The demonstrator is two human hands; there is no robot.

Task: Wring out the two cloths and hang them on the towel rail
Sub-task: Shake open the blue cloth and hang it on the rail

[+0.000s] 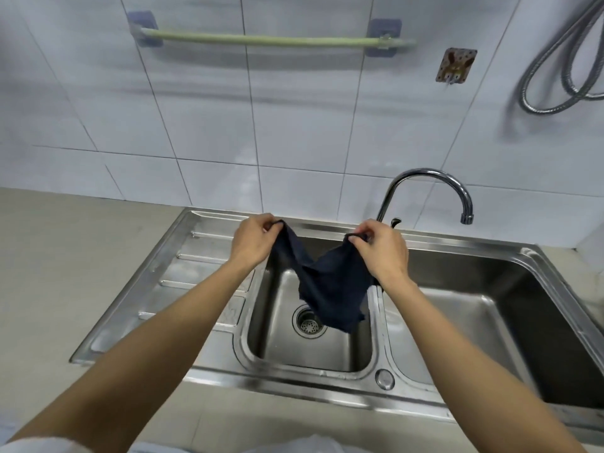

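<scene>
A dark navy cloth (330,289) hangs spread between my two hands over the small left basin of the steel sink (209,230). My left hand (253,241) pinches its upper left corner. My right hand (380,253) pinches the upper right corner. The cloth sags in the middle, and its lower edge dangles above the drain (309,325). A pale green towel rail (271,40) is fixed high on the tiled wall, and it is bare. I see only one cloth.
A chrome curved tap (431,188) rises just behind my right hand. The larger right basin (490,322) lies beside the small one, and a ribbed draining board (183,273) on the left. A wall hook (455,65) and a metal shower hose (562,67) hang at upper right.
</scene>
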